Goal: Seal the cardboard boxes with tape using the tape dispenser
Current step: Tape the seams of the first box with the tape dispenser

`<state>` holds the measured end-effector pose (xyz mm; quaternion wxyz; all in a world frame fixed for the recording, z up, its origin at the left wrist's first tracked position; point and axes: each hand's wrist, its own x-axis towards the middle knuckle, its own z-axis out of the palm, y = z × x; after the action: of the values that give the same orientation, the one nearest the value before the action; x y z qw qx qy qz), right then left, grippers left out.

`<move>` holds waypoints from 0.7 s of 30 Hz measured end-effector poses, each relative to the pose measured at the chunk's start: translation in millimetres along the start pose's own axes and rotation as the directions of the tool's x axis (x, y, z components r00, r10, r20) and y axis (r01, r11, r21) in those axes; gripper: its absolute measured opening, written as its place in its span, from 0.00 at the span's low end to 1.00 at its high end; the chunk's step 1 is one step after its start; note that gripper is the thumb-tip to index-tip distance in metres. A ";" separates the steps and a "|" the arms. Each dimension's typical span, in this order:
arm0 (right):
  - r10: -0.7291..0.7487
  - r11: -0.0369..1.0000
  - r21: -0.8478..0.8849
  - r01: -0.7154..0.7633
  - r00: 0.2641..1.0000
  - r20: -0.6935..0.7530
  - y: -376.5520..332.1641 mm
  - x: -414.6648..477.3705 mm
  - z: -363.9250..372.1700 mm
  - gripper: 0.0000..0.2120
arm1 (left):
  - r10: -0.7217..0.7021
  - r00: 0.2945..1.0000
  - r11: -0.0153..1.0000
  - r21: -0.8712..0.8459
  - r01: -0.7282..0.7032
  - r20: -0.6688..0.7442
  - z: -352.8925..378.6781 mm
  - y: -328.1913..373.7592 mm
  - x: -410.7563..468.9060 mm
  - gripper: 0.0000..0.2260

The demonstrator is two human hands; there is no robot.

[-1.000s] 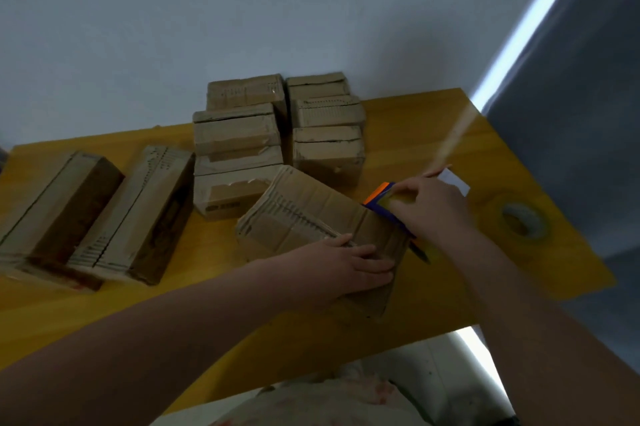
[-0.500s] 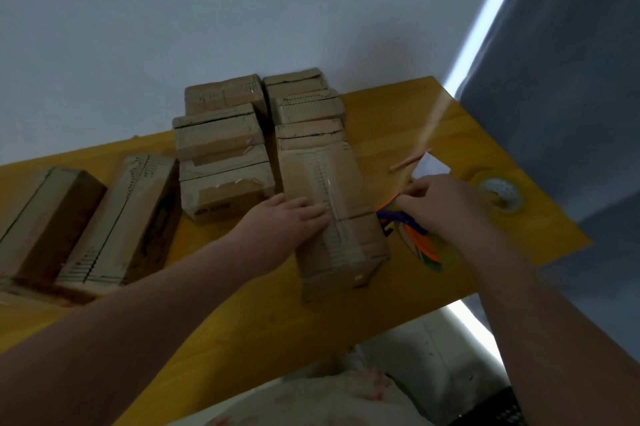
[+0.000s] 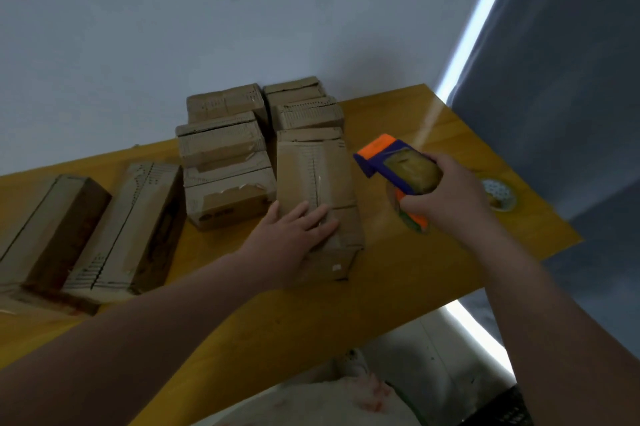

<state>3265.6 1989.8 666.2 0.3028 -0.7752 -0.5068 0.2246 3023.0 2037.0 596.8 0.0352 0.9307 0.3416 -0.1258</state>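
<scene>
One box [image 3: 317, 183] lies under the flat, spread left hand [image 3: 294, 228], its long axis running away from it. Just beside it, the right hand [image 3: 446, 193] grips the tape dispenser [image 3: 398, 173].

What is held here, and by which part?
Right hand grips the tape dispenser by its rear end, opposite the orange head. Left hand holds nothing, resting flat on the cardboard box.

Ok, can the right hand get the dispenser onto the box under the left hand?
Probably yes: the right hand holds the tape dispenser beside the box; the left hand covers only its near part, leaving the far top bare.
</scene>
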 end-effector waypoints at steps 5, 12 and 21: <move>-0.113 0.969 0.242 0.055 0.966 0.233 -8.7 -7.1 -1.4 0.32 | -0.269 0.952 0.690 -0.719 0.084 -0.148 -24.9 -6.1 -9.6 0.19; -0.217 0.922 0.380 0.072 0.909 0.355 -14.4 -7.2 3.7 0.32 | -0.329 0.876 -0.493 -0.855 0.160 0.354 -55.7 -23.0 -13.7 0.19; -0.306 0.918 0.368 0.146 0.851 0.426 -20.6 -10.2 -0.1 0.33 | -0.474 0.835 -0.415 -0.907 0.069 0.280 -49.5 -17.8 -20.8 0.02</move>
<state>3248.3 1986.6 681.1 0.3162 -0.5702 -0.6104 0.4498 3006.7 2045.0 650.3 0.6881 0.3889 0.5250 0.3158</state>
